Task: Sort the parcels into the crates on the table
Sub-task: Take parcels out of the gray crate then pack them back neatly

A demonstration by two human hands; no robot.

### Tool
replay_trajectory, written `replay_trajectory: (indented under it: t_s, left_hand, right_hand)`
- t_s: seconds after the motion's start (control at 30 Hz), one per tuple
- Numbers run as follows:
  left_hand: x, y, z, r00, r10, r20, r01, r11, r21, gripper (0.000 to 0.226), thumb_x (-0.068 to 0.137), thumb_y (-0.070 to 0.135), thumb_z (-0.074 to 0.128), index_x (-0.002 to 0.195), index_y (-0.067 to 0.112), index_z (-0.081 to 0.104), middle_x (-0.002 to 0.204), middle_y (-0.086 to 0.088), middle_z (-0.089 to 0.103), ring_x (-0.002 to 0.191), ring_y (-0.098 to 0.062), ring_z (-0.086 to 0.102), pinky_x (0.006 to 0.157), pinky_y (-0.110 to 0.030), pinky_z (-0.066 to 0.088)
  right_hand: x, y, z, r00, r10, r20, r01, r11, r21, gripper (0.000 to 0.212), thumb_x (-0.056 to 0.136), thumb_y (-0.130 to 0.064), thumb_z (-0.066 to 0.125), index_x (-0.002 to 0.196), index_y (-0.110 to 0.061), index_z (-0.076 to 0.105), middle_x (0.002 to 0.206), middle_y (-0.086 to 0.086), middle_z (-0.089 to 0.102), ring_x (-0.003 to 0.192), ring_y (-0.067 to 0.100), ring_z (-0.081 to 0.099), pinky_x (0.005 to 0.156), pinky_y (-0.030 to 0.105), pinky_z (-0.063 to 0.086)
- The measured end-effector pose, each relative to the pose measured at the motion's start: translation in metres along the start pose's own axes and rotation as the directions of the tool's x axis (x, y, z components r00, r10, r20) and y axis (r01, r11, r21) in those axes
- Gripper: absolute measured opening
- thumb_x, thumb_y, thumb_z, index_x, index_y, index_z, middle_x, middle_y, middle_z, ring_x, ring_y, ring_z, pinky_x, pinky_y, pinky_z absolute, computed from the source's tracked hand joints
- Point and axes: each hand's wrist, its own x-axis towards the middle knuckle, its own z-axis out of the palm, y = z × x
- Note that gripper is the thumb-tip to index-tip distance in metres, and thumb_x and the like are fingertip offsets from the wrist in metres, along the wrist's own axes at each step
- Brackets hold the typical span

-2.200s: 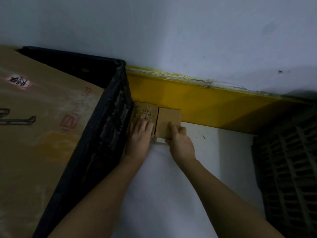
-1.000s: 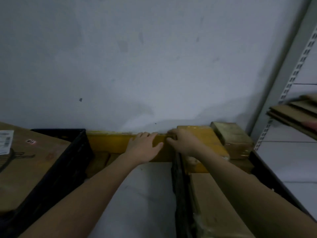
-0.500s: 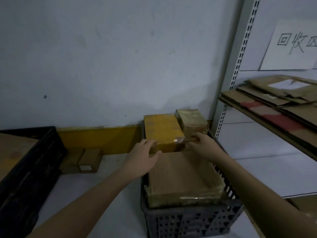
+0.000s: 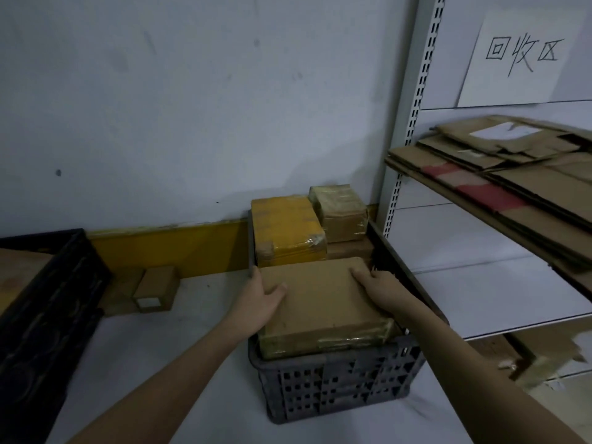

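A large flat brown parcel [image 4: 320, 302] lies on top of the grey crate [image 4: 336, 382] on the white table. My left hand [image 4: 259, 302] grips its left edge, thumb on top. My right hand [image 4: 381, 290] holds its far right corner with curled fingers. Behind it in the same crate sit a yellow taped parcel [image 4: 285, 229] and a small brown taped parcel [image 4: 341, 211]. Two small brown boxes [image 4: 150, 290] stand on the table by the yellow wall strip.
A black crate [image 4: 48, 302] holding a big cardboard box stands at the left. A metal shelf [image 4: 487, 283] with flattened cardboard [image 4: 499, 174] rises close to the right of the grey crate. A paper sign [image 4: 522, 59] hangs above it.
My view swung right from the small boxes to the grey crate. Both hands left the small boxes, passed over the yellow parcel and now hold the large flat parcel.
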Motion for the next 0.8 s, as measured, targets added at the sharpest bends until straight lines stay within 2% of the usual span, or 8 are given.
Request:
replay_trajectory:
  t_s: [0.03, 0.1, 0.17, 0.3, 0.4, 0.57, 0.7, 0.8]
  left_hand:
    - [-0.001, 0.002, -0.001, 1.0, -0.011, -0.006, 0.01, 0.998, -0.07, 0.078, 0.097, 0.05, 0.053, 0.158, 0.019, 0.014, 0.151, 0.002, 0.044, 0.127, -0.017, 0.052, 0.098, -0.033, 0.05]
    - [-0.004, 0.012, -0.01, 1.0, -0.005, -0.021, 0.0, 0.975, -0.221, 0.046, 0.099, 0.043, 0.054, 0.141, 0.027, 0.046, 0.129, 0.008, 0.061, 0.106, -0.007, 0.062, 0.077, -0.023, 0.056]
    - [-0.005, 0.029, -0.022, 0.998, 0.044, -0.049, -0.057, 0.948, -0.312, 0.035, 0.099, 0.039, 0.055, 0.132, 0.028, 0.057, 0.107, 0.015, 0.068, 0.091, -0.003, 0.066, 0.063, -0.017, 0.053]
    - [-0.005, 0.056, -0.049, 0.992, 0.129, -0.012, -0.123, 0.914, -0.387, 0.057, 0.091, 0.057, 0.058, 0.144, 0.038, 0.045, 0.125, 0.009, 0.064, 0.108, -0.01, 0.063, 0.084, -0.028, 0.051]
    - [-0.006, 0.064, -0.059, 0.992, 0.089, 0.086, -0.037, 0.875, -0.483, 0.072, 0.084, 0.066, 0.059, 0.148, 0.047, 0.032, 0.132, 0.007, 0.06, 0.116, -0.019, 0.061, 0.099, -0.046, 0.05]
    - [-0.008, 0.066, -0.058, 0.991, 0.125, -0.051, -0.128, 0.746, -0.653, 0.06, 0.087, 0.048, 0.066, 0.14, 0.031, 0.043, 0.117, -0.004, 0.067, 0.101, -0.021, 0.07, 0.074, -0.038, 0.058]
    - [-0.007, 0.07, -0.064, 0.977, 0.104, -0.186, -0.208, 0.66, -0.722, 0.053, 0.092, 0.042, 0.063, 0.139, 0.029, 0.042, 0.118, -0.007, 0.065, 0.1, -0.023, 0.069, 0.073, -0.041, 0.059]
    - [-0.009, 0.068, -0.065, 0.957, 0.08, -0.277, -0.267, 0.612, -0.745, 0.056, 0.094, 0.039, 0.061, 0.145, 0.03, 0.037, 0.124, -0.004, 0.063, 0.105, -0.024, 0.067, 0.086, -0.048, 0.058]
  right_hand:
    - [-0.002, -0.003, -0.002, 1.0, -0.011, -0.01, 0.011, 1.0, 0.002, 0.065, 0.1, -0.057, 0.041, 0.131, -0.001, 0.056, 0.117, 0.009, 0.061, 0.104, 0.027, 0.061, 0.096, 0.042, 0.05]
    - [-0.007, -0.012, -0.008, 0.998, -0.045, -0.045, 0.046, 0.999, 0.028, 0.062, 0.1, -0.055, 0.042, 0.123, -0.002, 0.062, 0.118, 0.012, 0.065, 0.103, 0.027, 0.063, 0.095, 0.043, 0.051]
    - [-0.013, -0.025, -0.02, 0.994, -0.061, -0.091, 0.067, 0.996, 0.065, 0.058, 0.099, -0.056, 0.043, 0.113, -0.005, 0.067, 0.111, 0.012, 0.068, 0.096, 0.026, 0.065, 0.091, 0.042, 0.053]
    - [-0.028, -0.052, -0.048, 0.981, -0.094, -0.17, 0.104, 0.993, 0.052, 0.058, 0.098, -0.058, 0.043, 0.1, -0.005, 0.068, 0.103, 0.012, 0.068, 0.091, 0.028, 0.067, 0.091, 0.045, 0.055]
    - [-0.037, -0.064, -0.058, 0.969, -0.131, -0.209, 0.143, 0.989, 0.045, 0.062, 0.098, -0.058, 0.044, 0.101, -0.002, 0.07, 0.101, 0.015, 0.069, 0.088, 0.03, 0.068, 0.091, 0.048, 0.055]
    - [-0.05, -0.07, -0.059, 0.959, -0.176, -0.222, 0.211, 0.967, 0.144, 0.05, 0.097, -0.057, 0.046, 0.087, -0.014, 0.068, 0.097, 0.007, 0.069, 0.085, 0.021, 0.068, 0.084, 0.04, 0.056]
    - [-0.055, -0.071, -0.059, 0.979, -0.138, -0.15, 0.199, 0.813, 0.548, 0.048, 0.098, -0.056, 0.046, 0.121, -0.018, 0.064, 0.108, 0.005, 0.07, 0.099, 0.024, 0.067, 0.084, 0.04, 0.055]
    - [-0.055, -0.074, -0.054, 0.979, -0.167, -0.112, 0.201, 0.759, 0.619, 0.056, 0.094, -0.064, 0.045, 0.129, -0.022, 0.058, 0.115, 0.007, 0.068, 0.099, 0.023, 0.069, 0.074, 0.038, 0.058]
